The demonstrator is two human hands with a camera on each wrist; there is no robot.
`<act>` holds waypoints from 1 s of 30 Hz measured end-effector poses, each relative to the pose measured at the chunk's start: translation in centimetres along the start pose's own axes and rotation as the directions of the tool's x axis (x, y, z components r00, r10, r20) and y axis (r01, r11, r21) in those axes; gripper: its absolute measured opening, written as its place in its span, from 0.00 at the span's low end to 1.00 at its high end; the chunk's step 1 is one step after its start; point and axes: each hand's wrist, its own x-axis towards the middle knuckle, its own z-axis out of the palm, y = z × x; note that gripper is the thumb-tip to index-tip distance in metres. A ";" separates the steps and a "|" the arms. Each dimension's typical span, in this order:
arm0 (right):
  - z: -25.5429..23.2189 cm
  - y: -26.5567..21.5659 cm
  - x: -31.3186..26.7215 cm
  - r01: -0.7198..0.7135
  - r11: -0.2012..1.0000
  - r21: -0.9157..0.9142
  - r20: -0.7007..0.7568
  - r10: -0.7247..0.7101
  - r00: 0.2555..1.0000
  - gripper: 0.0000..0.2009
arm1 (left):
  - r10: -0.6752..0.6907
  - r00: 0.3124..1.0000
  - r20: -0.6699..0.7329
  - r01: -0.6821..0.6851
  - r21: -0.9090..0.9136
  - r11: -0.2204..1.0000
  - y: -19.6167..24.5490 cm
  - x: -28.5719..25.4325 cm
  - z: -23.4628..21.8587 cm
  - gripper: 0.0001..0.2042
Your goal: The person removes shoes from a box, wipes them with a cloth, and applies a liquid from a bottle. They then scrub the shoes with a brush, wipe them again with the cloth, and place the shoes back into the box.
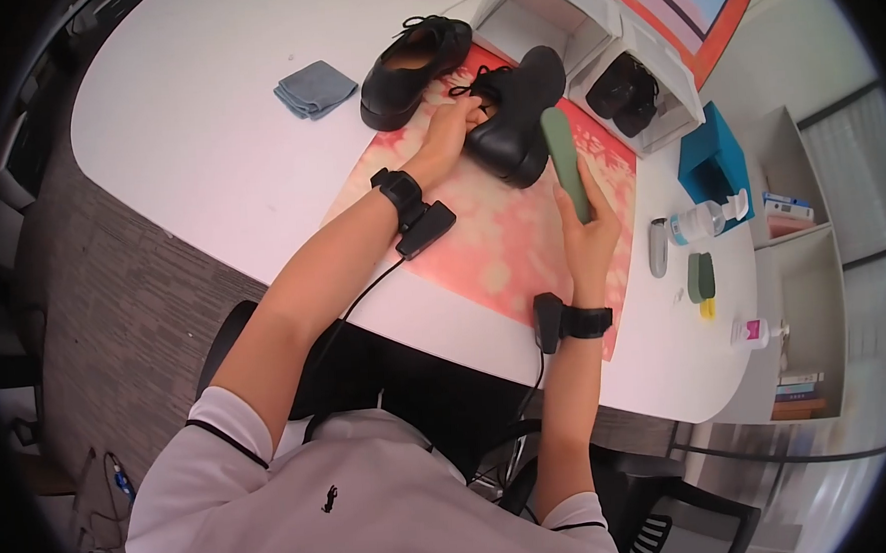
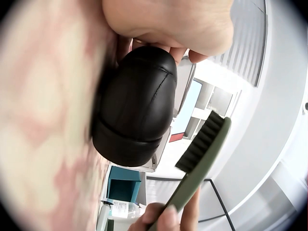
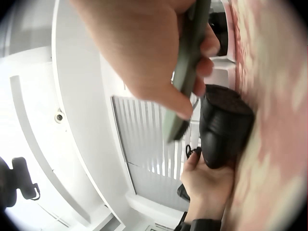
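Observation:
A black lace-up shoe (image 1: 512, 138) lies tilted on a red-and-cream patterned mat (image 1: 461, 240), its laces on the side toward my left hand (image 1: 446, 141). That hand grips the shoe at its opening, some fingers hidden behind the leather. My right hand (image 1: 591, 237) holds a green-handled brush (image 1: 563, 155) just right of the shoe. In the left wrist view, dark bristles (image 2: 202, 139) face the shoe (image 2: 137, 103), with space between them. The matching black shoe (image 1: 412, 70) stands upright to the left of the gripped one.
A folded grey cloth (image 1: 315, 89) lies at the left. White boxes (image 1: 550, 16) stand behind, one with black shoes (image 1: 626, 95) inside. At the right are a teal box (image 1: 715, 162), a pump bottle (image 1: 696, 223), a grey cylindrical object (image 1: 658, 247) and a green-and-yellow item (image 1: 702, 281).

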 end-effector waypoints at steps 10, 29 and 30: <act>-3.6 -1.2 -0.3 -0.323 0.942 0.092 0.378 0.267 0.887 0.23 | -0.016 1.000 -0.015 0.016 0.016 1.000 -0.1 0.0 -0.1 0.22; -2.7 -1.0 -0.7 -0.128 0.992 -0.002 0.385 0.119 0.915 0.24 | 0.041 0.999 0.006 -0.041 0.006 0.999 -0.5 0.3 -0.1 0.22; -2.5 -0.9 -0.7 -0.111 0.994 0.004 0.379 0.102 0.920 0.24 | 0.047 0.999 0.005 -0.047 0.001 0.999 -0.6 0.3 -0.1 0.22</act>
